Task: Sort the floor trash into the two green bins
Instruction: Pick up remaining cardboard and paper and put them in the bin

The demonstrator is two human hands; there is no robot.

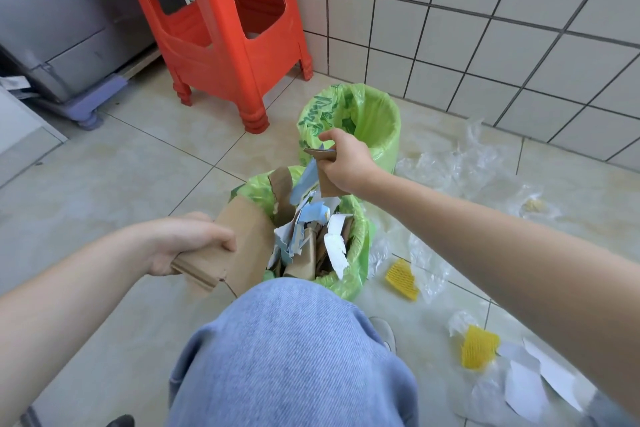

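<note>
Two green-lined bins stand on the tiled floor [138, 163] close to the tiled wall [502, 28], one just behind the other. Largest in the room is the grey machine [59, 17] in the far left corner, with a red plastic stool [221, 28] beside it, its legs planted near the wall's foot. The person crouches, a denim-clad knee [291, 354] just in front of the near bin [353, 253], which is crammed with torn brown cardboard and white and blue paper scraps reaching above its rim. The far bin [367, 114], nearer the wall, shows only its green liner inside. Sheets of crumpled clear plastic film [460, 163] sprawl over the floor to the right of both bins, toward the wall. A large cardboard slab [239, 246] leans on the near bin's left rim; the left hand [187, 239] has its fingers curled over the slab's folded lower end and grips it. White paper pieces [540, 381] lie at the floor's near right edge. The right hand [346, 159] hovers between the two bins, above the near one's far rim, fingers closed around a small cardboard scrap [325, 170] that hangs down from the grip. Two yellow foam nets rest on the floor to the right of the near bin: one [401, 279] just beside it, the other [479, 350] nearer the white paper.
</note>
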